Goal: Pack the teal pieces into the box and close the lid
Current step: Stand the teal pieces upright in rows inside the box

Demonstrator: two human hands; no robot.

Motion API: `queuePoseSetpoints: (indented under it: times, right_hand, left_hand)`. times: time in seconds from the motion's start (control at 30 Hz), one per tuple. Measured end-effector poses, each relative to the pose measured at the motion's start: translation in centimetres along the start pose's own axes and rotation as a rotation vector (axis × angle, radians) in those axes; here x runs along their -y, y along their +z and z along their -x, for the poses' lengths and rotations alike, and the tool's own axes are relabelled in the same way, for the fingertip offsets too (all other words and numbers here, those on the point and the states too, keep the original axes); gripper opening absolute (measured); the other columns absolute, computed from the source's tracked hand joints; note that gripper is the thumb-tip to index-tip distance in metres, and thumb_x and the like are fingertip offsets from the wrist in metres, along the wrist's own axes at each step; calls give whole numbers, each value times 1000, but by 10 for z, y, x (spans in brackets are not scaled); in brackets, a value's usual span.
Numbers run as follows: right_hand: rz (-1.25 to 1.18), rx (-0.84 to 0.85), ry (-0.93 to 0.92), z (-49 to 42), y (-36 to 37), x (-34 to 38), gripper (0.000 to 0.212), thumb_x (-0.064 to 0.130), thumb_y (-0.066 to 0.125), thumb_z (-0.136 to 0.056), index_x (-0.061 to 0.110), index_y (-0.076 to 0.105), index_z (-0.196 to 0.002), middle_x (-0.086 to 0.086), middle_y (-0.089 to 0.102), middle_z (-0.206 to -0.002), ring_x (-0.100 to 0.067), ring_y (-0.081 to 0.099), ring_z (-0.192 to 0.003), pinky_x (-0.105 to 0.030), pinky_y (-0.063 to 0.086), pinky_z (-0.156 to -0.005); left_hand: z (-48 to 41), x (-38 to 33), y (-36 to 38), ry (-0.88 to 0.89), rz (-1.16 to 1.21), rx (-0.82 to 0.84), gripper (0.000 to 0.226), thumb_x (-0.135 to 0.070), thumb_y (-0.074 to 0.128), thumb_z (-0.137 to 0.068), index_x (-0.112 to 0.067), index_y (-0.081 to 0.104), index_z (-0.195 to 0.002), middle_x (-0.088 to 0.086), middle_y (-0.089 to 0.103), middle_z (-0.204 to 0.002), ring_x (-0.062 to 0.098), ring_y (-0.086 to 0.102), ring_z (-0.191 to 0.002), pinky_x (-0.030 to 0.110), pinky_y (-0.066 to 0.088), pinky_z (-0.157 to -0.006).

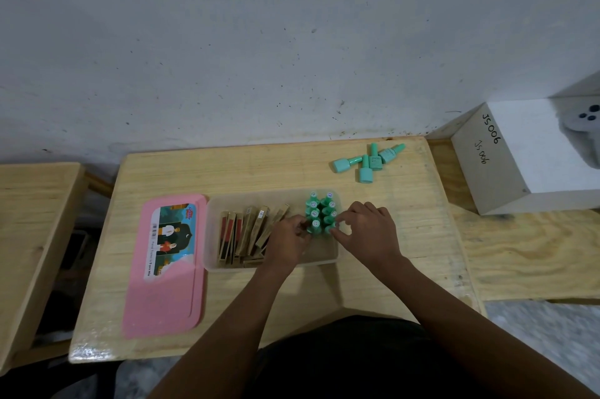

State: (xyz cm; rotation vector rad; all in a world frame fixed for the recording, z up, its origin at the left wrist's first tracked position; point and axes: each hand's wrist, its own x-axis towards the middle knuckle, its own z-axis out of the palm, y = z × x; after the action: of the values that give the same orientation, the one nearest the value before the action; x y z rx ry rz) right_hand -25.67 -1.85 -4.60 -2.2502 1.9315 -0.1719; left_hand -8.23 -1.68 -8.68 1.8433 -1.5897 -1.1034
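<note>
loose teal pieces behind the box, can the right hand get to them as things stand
Probably yes. The loose teal pieces lie on bare table beyond the box's far right corner, with nothing between them and the right hand; it must first release the upright piece it pinches.

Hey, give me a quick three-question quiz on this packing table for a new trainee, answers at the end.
1. True or false: the pink lid is already on the clear box.
2. How many teal bottles lie loose on the table, outside the box?
3. The left hand and right hand are both at: A) the pink lid, B) the upright teal bottles inside the box, C) the loose teal bottles.

Key: 1. False, the lid lies flat on the table beside the box. 2. Four. 3. B.
</note>
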Motion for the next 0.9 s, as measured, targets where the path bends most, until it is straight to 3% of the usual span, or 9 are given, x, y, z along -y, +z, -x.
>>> queuePoseSetpoints:
  times: [0.17,0.47,0.63,0.73,0.9]
  right_hand:
    - [-32,-1,4,0,0,-1,21,47,73,-75,29,75,-87,7,66,-83,-17,61,-80,-35,44,-73]
    - [-55,4,18,0,1,-2,25,48,71,-77,29,75,-93,7,67,-87,-17,61,-84,-35,44,-75]
    - [-63,14,16,0,1,-3,28,49,68,-80,29,74,-99,6,68,-92,-16,60,-88,-35,44,-78]
    - [-69,9,18,1,1,-3,28,49,68,-80,29,74,-100,6,68,-93,-16,60,-89,-34,42,-78]
    - [-81,9,21,1,1,-3,29,49,67,-81,29,74,-100,6,67,-94,-15,60,-90,-34,42,-78]
  left_hand:
    - [2,-1,-1,1,26,1,24,-2,71,-78,-5,71,-102,10,73,-99,19,68,-85,24,52,-74]
    - [3,0,-2,13,14,15,24,-8,75,-75,-6,71,-99,11,73,-96,22,69,-83,32,56,-75]
    - [7,-4,-2,15,-61,-30,35,-32,79,-70,-18,71,-101,-2,73,-94,11,66,-82,31,56,-72]
    - [11,-11,-4,55,-131,-97,36,-45,76,-72,-22,71,-99,-8,69,-88,6,60,-76,21,43,-60]
    - [12,-14,-4,93,-178,-155,32,-47,72,-76,-23,72,-96,-6,68,-81,8,59,-71,23,45,-57]
